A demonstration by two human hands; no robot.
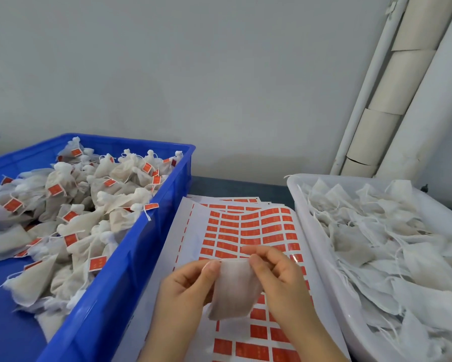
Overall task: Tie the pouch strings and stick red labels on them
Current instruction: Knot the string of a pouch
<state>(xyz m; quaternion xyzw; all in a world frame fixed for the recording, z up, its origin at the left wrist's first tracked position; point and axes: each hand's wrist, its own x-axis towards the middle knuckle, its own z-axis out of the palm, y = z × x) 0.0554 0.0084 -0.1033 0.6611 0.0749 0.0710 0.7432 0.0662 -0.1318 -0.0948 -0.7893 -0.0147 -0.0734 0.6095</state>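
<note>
A small white fabric pouch [234,290] hangs between both hands above the sticker sheets. My left hand [185,286] pinches its top left corner and my right hand [277,273] pinches the top right corner. The pouch mouth is held flat and untied. Under the hands lie sheets of red labels [248,228] on white backing, with several labels peeled off along the left side.
A blue crate [130,257] on the left holds several tied pouches with red labels [70,212]. A white tray [321,257] on the right holds several untied pouches [376,244]. White pipes [392,82] run up the wall at the right.
</note>
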